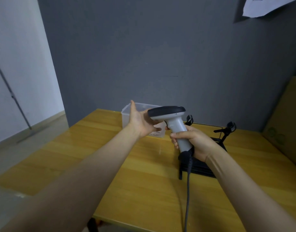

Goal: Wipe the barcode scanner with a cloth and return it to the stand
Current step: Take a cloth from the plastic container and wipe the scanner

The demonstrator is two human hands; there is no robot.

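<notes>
My right hand (195, 142) grips the grey handle of the barcode scanner (170, 118), holding it upright above the wooden table (110, 164). Its dark head points left. A grey cable (188, 190) hangs from the handle toward me. My left hand (140, 122) is open, palm turned to the scanner's head, fingers apart, touching or nearly touching its left end. Two black stands with clip tops (227, 131) rise behind my right hand, on a black base (200, 168). No cloth is visible.
A clear plastic box (127, 114) sits at the table's back, behind my left hand. A cardboard box (284, 128) stands at the right edge. A grey wall (144, 56) closes the back. Floor lies to the left.
</notes>
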